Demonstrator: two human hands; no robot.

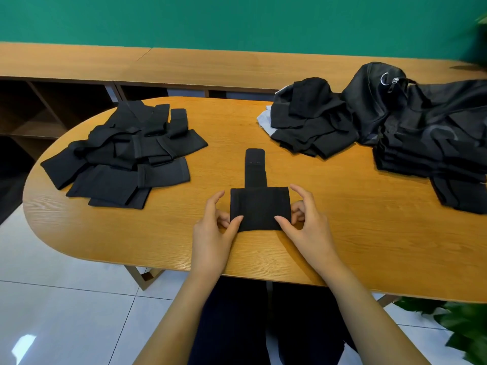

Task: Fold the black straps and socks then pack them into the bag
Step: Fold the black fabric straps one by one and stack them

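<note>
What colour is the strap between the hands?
The strap is plain black; the head view shows it best.

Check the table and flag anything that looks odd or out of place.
One thing stands out: a pale grey cloth pokes out from under the black sock pile at the right, the only non-black fabric there. The strap pile on the left is jumbled, not stacked.

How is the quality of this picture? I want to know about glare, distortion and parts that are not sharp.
Head view: soft, even light, only faint shadows under the left hand and right hand; a white glare patch on the floor tiles; the wide lens bows the table edge; the plant is blurred; the black strap between the hands is sharp but shows little texture.
</note>
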